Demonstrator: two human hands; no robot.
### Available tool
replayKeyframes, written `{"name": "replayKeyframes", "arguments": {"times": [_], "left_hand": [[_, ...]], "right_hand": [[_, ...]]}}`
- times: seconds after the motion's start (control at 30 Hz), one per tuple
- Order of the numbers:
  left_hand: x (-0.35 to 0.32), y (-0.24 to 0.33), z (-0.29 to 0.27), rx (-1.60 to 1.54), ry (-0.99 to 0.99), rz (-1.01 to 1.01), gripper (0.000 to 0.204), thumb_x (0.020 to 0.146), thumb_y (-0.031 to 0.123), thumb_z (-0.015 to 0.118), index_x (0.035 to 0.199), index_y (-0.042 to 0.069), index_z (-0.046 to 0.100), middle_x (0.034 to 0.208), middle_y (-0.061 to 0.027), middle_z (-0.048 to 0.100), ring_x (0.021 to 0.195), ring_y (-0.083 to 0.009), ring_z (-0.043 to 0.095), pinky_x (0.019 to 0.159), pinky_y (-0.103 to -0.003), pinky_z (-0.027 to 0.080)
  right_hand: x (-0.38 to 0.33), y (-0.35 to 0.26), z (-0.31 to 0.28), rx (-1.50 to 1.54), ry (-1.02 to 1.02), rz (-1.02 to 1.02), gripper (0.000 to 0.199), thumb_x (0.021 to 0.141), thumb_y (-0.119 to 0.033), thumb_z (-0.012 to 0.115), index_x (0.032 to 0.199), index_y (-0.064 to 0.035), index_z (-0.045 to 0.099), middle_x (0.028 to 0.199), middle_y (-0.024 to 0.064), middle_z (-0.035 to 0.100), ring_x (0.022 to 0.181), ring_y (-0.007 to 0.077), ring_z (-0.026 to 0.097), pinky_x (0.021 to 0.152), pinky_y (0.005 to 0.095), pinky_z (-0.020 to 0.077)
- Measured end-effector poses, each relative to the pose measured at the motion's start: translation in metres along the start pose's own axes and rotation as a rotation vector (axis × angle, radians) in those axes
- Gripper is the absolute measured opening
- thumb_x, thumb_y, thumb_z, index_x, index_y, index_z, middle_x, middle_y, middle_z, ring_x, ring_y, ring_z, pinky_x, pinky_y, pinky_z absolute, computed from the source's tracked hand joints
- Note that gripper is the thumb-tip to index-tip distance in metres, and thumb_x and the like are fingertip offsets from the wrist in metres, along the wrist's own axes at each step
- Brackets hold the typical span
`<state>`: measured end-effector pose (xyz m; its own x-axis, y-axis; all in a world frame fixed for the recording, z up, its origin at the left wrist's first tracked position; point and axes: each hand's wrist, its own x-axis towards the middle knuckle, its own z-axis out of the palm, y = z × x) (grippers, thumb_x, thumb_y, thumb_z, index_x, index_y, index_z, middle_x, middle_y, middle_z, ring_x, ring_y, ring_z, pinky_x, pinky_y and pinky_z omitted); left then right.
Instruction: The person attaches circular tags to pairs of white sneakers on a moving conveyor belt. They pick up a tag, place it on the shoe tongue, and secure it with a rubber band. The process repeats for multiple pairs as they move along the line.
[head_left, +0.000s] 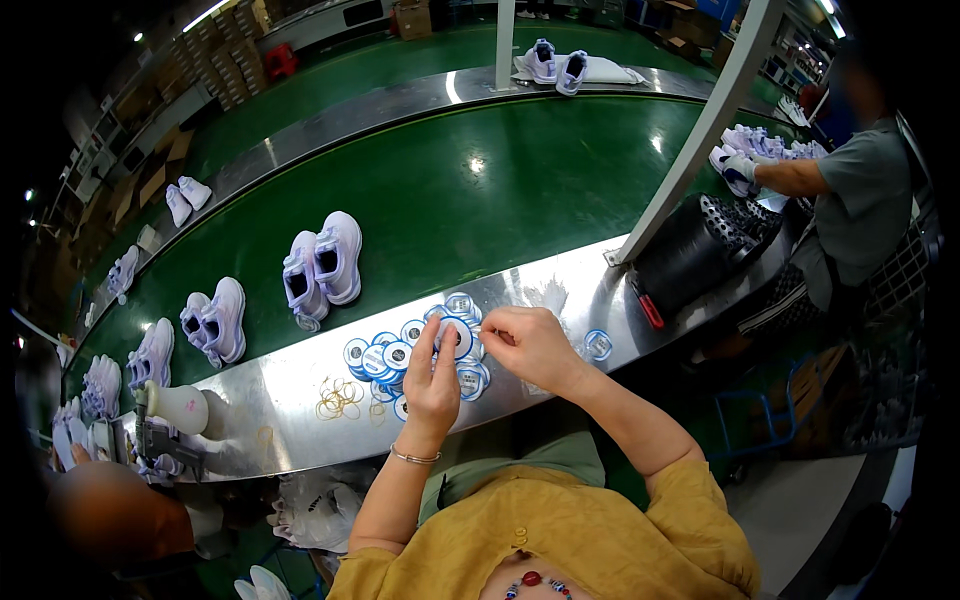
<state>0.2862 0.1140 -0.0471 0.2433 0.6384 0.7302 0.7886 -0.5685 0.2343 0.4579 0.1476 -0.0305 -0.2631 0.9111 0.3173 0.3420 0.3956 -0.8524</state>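
Head view, left hand [432,385] fingers pinching round tag [455,338], right hand [530,345] fingers seemingly closed on it.

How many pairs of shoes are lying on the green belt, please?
About 7, with more possibly hidden: one centre pair, four down the left, one leftmost, one far.

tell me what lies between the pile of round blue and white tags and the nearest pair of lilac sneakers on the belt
Head view: only bare surface. Shiny steel ledge runs from the round blue and white tags to the green belt, where the lilac sneakers stand.
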Motion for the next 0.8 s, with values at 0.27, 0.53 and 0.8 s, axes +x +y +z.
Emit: {"name": "replayKeyframes", "arguments": {"times": [0.27,0.53,0.8], "left_hand": [[0.008,0.012,0.006,-0.083,-0.01,0.054,0.038,0.073,-0.017,0.056,0.11,-0.009,0.062,0.12,-0.0226,0.056,0.101,-0.03,0.063,0.081,-0.032,0.055],[0.016,0.029,0.007,-0.57,-0.079,-0.516,0.064,0.071,-0.015,0.057,0.132,0.001,0.046,0.128,-0.0177,0.052,0.115,-0.0322,0.054,0.088,-0.034,0.048],[0.03,0.027,0.006,-0.32,-0.239,-0.2,0.06,0.075,-0.016,0.056,0.132,0.0,0.045,0.128,-0.0172,0.052,0.105,-0.0241,0.06,0.079,-0.029,0.051]], "right_hand": [[-0.004,0.005,-0.002,-0.033,0.017,-0.069,0.01,0.081,-0.01,0.06,0.08,-0.0007,0.061,0.073,0.0146,0.061,0.064,0.0318,0.06,0.056,0.0386,0.0456],[-0.016,0.008,-0.007,0.282,-0.015,0.097,0.008,0.085,-0.008,0.062,0.086,0.0001,0.061,0.071,0.0103,0.06,0.058,0.0172,0.056,0.054,0.0285,0.0427],[-0.018,0.011,-0.02,-0.121,0.018,-0.115,0.008,0.085,-0.007,0.059,0.088,-0.0007,0.061,0.078,0.0139,0.061,0.067,0.0307,0.061,0.059,0.0361,0.0471]]}}
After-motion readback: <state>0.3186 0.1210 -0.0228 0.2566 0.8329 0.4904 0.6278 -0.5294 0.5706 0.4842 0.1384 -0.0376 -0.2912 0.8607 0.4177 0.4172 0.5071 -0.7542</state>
